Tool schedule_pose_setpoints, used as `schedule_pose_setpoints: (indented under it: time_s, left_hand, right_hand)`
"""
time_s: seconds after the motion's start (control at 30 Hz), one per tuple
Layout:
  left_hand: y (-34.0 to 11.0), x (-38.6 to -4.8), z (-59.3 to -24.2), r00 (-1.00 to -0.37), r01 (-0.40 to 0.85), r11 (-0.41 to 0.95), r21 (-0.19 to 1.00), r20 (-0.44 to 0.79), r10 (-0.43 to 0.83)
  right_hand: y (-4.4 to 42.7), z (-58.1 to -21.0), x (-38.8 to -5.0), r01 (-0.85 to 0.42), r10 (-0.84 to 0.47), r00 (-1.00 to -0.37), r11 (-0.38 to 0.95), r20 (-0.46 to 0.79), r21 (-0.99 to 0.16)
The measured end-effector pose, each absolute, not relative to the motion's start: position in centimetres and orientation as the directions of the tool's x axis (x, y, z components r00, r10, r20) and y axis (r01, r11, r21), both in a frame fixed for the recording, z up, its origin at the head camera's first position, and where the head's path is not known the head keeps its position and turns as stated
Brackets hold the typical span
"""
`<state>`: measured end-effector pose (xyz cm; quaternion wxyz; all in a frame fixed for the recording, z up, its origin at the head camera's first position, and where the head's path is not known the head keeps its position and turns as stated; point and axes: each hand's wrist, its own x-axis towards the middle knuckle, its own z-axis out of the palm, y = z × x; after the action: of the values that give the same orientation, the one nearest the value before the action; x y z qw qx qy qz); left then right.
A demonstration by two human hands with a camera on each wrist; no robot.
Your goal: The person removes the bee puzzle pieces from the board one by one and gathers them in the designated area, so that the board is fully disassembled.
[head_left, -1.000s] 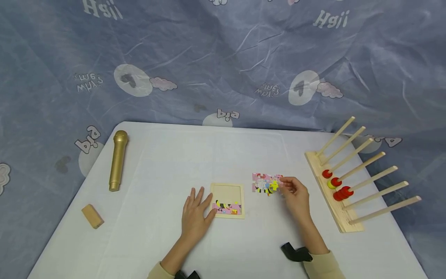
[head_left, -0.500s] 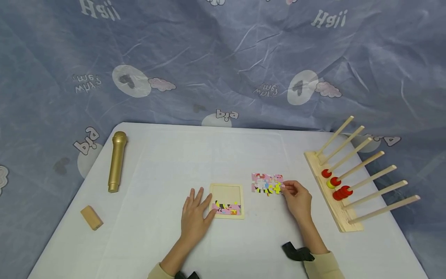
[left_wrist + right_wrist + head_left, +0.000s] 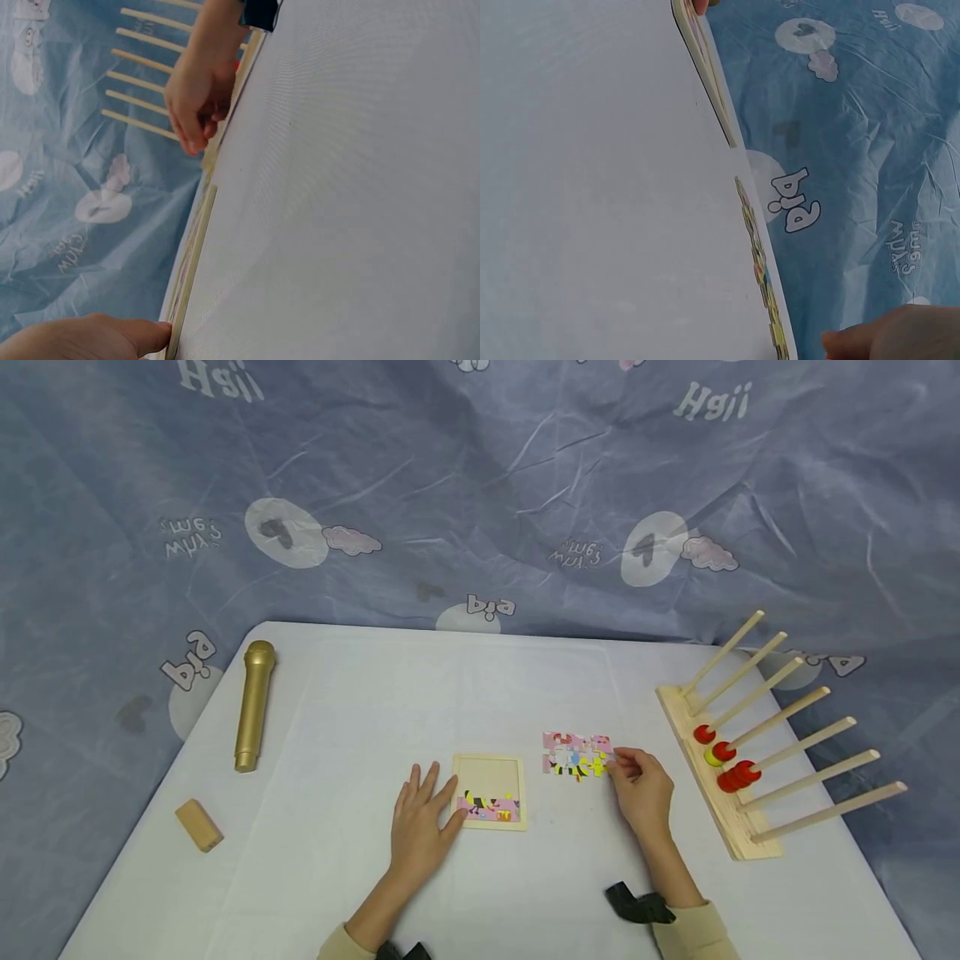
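Observation:
My left hand (image 3: 422, 835) lies with fingers spread on the table, its thumb (image 3: 154, 335) touching the left edge of a square wooden puzzle frame (image 3: 522, 785). Pink, yellow and black jigsaw pieces (image 3: 491, 811) fill the bottom strip of that frame; bare wood shows above them. To the right lies a group of jigsaw pieces (image 3: 573, 753), set closely together, seen edge-on as a thin row of pieces (image 3: 761, 274) in the right wrist view. My right hand (image 3: 643, 789) rests at this group's right edge, fingers loosely bent, with nothing visibly held between them.
At the right stands a wooden peg rack (image 3: 738, 793) with long dowels and several red and yellow beads (image 3: 738, 775). A gold microphone (image 3: 255, 706) and a small wooden block (image 3: 199, 825) lie at the left. A blue printed cloth (image 3: 480, 510) hangs behind the white table (image 3: 375, 693).
My right hand has drawn slightly right, and the yellow piece at the group's right side has shifted right with it. My left hand and the frame stay in place.

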<state>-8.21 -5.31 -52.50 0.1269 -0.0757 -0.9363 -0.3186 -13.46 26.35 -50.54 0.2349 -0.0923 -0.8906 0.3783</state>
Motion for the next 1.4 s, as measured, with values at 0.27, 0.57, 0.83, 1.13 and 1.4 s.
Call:
schedule_pose_setpoints:
  time_s: [0.27, 0.57, 0.83, 1.13, 1.4]
  left_hand:
    - [-5.3, -8.2, -52.5, -0.959, 0.218, 0.783, 0.583, 0.276, 0.063]
    - [-5.2, -8.2, -52.5, -0.959, 0.206, 0.781, 0.590, 0.280, 0.041]
    - [-5.4, -8.2, -52.5, -0.958, 0.213, 0.790, 0.575, 0.282, 0.054]
    - [-5.4, -8.1, -52.3, -0.958, 0.215, 0.794, 0.569, 0.281, 0.058]
    - [-5.5, -8.1, -52.4, -0.955, 0.219, 0.799, 0.559, 0.290, 0.059]
  right_hand:
    - [21.4, -48.7, -12.0, -0.129, 0.198, -0.929, 0.619, 0.313, -0.775]
    - [14.3, -47.5, -10.5, -0.268, -0.080, -0.958, 0.576, 0.274, -0.772]
    - [11.0, -48.5, -10.1, -0.320, -0.188, -0.947, 0.572, 0.259, -0.756]
    - [10.5, -49.8, -10.0, -0.319, -0.228, -0.948, 0.684, 0.224, -0.656]
    - [10.4, -50.1, -9.9, -0.327, -0.231, -0.944, 0.722, 0.234, -0.609]
